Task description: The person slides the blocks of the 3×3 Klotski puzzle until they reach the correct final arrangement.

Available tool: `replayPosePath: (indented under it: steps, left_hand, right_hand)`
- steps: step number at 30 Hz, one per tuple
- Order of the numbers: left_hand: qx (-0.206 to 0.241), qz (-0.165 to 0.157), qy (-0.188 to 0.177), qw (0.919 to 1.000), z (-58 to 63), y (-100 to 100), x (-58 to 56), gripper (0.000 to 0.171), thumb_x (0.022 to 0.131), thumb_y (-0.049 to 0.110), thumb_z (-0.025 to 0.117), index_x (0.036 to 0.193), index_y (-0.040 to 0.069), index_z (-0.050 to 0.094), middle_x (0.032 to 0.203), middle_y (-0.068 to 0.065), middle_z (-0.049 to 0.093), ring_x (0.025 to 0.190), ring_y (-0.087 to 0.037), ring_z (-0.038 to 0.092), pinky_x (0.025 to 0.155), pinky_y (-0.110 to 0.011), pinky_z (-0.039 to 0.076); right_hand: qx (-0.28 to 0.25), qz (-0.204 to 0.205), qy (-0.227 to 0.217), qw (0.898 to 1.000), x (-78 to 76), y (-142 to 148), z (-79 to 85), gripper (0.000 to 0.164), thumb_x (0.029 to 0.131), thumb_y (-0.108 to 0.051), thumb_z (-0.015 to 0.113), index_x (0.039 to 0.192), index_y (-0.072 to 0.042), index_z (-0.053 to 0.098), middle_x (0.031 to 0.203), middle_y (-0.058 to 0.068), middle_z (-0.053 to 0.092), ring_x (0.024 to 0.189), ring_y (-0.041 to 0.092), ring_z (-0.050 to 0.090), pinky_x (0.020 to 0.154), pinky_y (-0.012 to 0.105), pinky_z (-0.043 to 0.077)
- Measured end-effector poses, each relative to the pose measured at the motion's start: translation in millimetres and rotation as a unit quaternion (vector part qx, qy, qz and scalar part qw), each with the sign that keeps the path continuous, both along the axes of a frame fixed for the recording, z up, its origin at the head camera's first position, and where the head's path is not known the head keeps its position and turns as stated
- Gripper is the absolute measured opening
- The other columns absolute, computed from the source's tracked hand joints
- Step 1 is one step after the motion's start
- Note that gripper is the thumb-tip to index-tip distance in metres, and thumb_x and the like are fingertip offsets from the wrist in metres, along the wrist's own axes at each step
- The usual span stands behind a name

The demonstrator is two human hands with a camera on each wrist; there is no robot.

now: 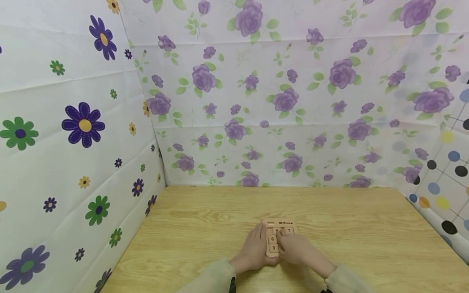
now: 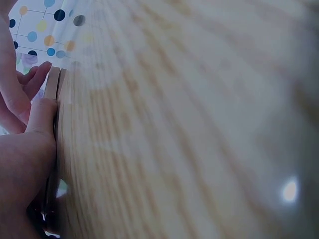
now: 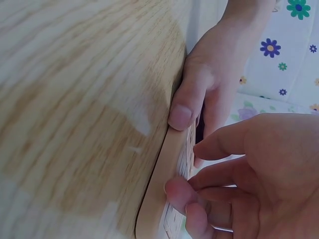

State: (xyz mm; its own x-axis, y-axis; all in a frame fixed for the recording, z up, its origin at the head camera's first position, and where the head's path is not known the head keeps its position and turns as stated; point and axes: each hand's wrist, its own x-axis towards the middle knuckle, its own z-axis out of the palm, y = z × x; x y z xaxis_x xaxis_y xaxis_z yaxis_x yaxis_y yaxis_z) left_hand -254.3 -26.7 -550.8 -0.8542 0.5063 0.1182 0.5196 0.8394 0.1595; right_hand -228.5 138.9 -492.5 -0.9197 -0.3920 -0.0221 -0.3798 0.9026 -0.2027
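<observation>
Tan number board (image 1: pixel 280 222) touches the left hand (image 1: pixel 254 249), straight-fingered along its edge, and the right hand (image 1: pixel 295 246), fingertips apart.

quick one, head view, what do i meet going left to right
Daisy-print cloth, left hand, number board, right hand, dotted cloth. The purple-rose backdrop spans behind, so it's left out.

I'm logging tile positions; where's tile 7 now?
In the head view, tile 7 sits upper right in the number puzzle, just beyond the right hand.

Straight-fingered left hand (image 1: pixel 254 247) and, close beside it, loosely bent right hand (image 1: pixel 296 247).
</observation>
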Motion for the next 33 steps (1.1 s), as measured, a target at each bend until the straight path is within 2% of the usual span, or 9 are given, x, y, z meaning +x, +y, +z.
replayPosePath:
  steps: [8,17,25,33]
  left_hand:
    - [-0.003,0.004,-0.009,0.9999,1.0,0,0.5,0.115,0.076,0.069,0.064,0.149,-0.007,0.02,0.155,-0.025,0.028,0.145,-0.033,0.029,0.119,-0.042,0.03]
    - [-0.012,0.011,-0.037,0.9992,6.2,1,1.9,0.115,0.076,0.066,0.067,0.151,-0.005,0.018,0.157,-0.023,0.024,0.147,-0.032,0.025,0.12,-0.041,0.029]
    - [-0.018,0.011,-0.042,0.9989,6.8,1,1.6,0.114,0.077,0.068,0.065,0.151,-0.005,0.018,0.158,-0.023,0.023,0.147,-0.031,0.024,0.12,-0.041,0.028]
    - [-0.033,0.007,-0.031,0.999,4.3,1,0.5,0.114,0.077,0.067,0.066,0.151,-0.005,0.02,0.157,-0.022,0.024,0.147,-0.03,0.025,0.12,-0.04,0.029]
  right_hand:
    - [0.0,0.007,-0.018,1.0,0.0,-3,0.8,0.049,0.093,-0.02,0.055,0.134,0.006,0.051,0.138,0.026,0.052,0.124,0.041,0.054,0.104,0.052,0.046]
    - [0.004,0.003,-0.035,0.999,-1.6,-6,0.4,0.05,0.093,-0.021,0.054,0.136,0.005,0.051,0.143,0.023,0.049,0.128,0.039,0.051,0.106,0.053,0.044]
    - [-0.001,0.007,-0.042,0.999,-2.4,-8,-0.3,0.05,0.094,-0.02,0.054,0.137,0.005,0.049,0.144,0.023,0.047,0.129,0.039,0.05,0.108,0.051,0.042]
    - [-0.015,0.022,-0.043,0.999,-1.9,-11,1.6,0.051,0.093,-0.018,0.056,0.137,0.007,0.049,0.143,0.023,0.048,0.126,0.038,0.053,0.106,0.05,0.044]
